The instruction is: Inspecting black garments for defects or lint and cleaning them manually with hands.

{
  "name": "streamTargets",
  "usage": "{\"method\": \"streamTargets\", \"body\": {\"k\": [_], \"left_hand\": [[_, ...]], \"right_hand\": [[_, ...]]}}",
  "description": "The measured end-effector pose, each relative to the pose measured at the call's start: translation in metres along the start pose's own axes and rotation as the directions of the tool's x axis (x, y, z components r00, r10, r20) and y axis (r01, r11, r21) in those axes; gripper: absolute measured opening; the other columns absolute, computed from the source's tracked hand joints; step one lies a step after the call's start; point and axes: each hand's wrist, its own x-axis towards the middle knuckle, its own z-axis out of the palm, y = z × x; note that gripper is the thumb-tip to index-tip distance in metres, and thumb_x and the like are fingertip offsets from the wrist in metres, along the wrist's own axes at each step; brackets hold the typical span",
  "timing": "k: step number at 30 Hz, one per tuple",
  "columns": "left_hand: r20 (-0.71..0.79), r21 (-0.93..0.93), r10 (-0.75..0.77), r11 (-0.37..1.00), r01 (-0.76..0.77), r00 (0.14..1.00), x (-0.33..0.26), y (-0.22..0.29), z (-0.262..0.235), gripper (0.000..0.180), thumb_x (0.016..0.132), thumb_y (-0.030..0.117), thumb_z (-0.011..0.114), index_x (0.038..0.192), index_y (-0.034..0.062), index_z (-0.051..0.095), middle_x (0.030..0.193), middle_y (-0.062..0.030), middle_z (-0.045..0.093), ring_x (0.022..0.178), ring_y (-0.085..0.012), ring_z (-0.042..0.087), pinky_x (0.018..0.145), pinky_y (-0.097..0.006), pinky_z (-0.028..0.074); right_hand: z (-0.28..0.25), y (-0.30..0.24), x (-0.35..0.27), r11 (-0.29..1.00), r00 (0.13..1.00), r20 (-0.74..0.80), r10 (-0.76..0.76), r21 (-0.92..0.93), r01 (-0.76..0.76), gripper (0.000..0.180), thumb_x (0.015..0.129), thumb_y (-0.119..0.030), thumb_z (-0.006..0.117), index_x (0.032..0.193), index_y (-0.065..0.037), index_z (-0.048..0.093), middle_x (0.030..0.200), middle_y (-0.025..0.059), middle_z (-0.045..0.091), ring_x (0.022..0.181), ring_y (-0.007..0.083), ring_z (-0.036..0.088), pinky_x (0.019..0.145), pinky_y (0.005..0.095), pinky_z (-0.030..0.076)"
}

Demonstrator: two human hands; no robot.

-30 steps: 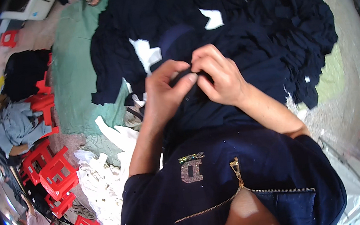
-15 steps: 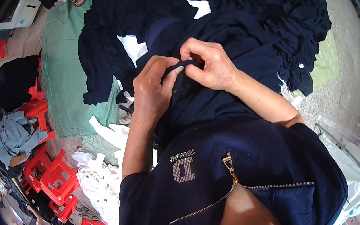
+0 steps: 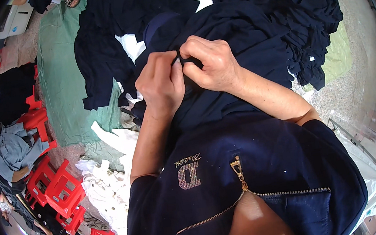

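Observation:
A dark navy garment (image 3: 248,35) lies spread across my lap and the cloth in front of me. My left hand (image 3: 161,81) is closed, thumb and fingers pinching a fold of it. Just to the right, my right hand (image 3: 210,63) is closed too, its curled fingers and thumb gripping the same fabric. The two hands nearly touch at the fingertips, and only a small bit of dark cloth shows between them. The exact part of the garment in the pinch is hidden by my fingers.
More dark garments heap up ahead and to the right. White garments (image 3: 105,191) lie at the left on a green ground sheet (image 3: 64,81). Red plastic stools (image 3: 64,189) stand further left, one bearing grey-blue clothing (image 3: 15,148). Another person's sandalled foot (image 3: 72,0) shows at the far left.
My hands have come closer together and shifted slightly upward in the view. The strip of navy cloth stretched between them earlier is now mostly hidden by my fingers.

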Motion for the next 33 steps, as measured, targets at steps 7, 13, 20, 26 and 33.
{"method": "streamTargets", "body": {"k": [7,13,20,26,33], "left_hand": [[0.094,0.002,-0.044,0.999,0.044,0.995,0.013,-0.019,-0.019,0.023,0.074,-0.002,0.074,0.094,0.0070,0.068,0.083,-0.0073,0.066,0.073,-0.0280,0.065,0.064,-0.033,0.049],[0.377,-0.429,-0.550,0.609,0.667,0.745,0.005,-0.027,-0.033,0.014,0.089,0.007,0.076,0.100,-0.0004,0.071,0.082,0.0026,0.067,0.078,-0.0040,0.057,0.071,-0.020,0.045],[0.516,-0.587,-0.544,0.339,0.736,0.662,0.007,-0.030,-0.030,0.007,0.088,0.001,0.070,0.095,0.0000,0.071,0.085,0.0024,0.066,0.080,-0.0043,0.058,0.075,-0.019,0.044],[0.611,-0.719,-0.583,-0.124,0.684,0.536,0.001,-0.055,-0.014,0.012,0.088,0.003,0.065,0.099,0.0018,0.072,0.090,-0.0027,0.071,0.081,-0.0102,0.066,0.077,-0.022,0.050],[0.662,-0.678,-0.608,-0.237,0.696,0.438,-0.005,-0.080,-0.005,0.016,0.087,0.009,0.068,0.102,0.0020,0.070,0.092,-0.0050,0.072,0.081,-0.0142,0.068,0.076,-0.026,0.053]], "right_hand": [[-0.013,0.017,0.003,0.968,0.994,-0.027,-0.103,-0.232,0.094,0.020,0.074,0.007,0.064,0.090,-0.003,0.069,0.074,0.0073,0.061,0.056,0.0183,0.060,0.049,0.0293,0.047],[-0.022,0.021,0.010,0.912,0.953,0.266,0.148,-0.409,-0.027,0.020,0.079,-0.009,0.063,0.095,-0.008,0.074,0.096,0.0022,0.067,0.108,0.0230,0.061,0.098,0.0400,0.042],[-0.006,0.008,0.027,0.923,0.829,0.432,0.355,-0.020,-0.385,0.018,0.092,-0.021,0.062,0.096,-0.005,0.068,0.077,0.0114,0.068,0.075,0.0286,0.067,0.078,0.0387,0.051],[0.003,0.020,0.025,0.976,0.911,0.373,0.179,0.047,-0.211,0.017,0.092,-0.008,0.059,0.108,-0.004,0.062,0.106,0.0130,0.066,0.098,0.0305,0.066,0.084,0.0390,0.050],[-0.016,0.031,0.011,0.941,0.755,0.595,-0.276,0.007,0.338,0.035,0.072,0.008,0.064,0.102,-0.010,0.061,0.125,0.0059,0.062,0.131,0.0246,0.055,0.107,0.0450,0.038]]}}
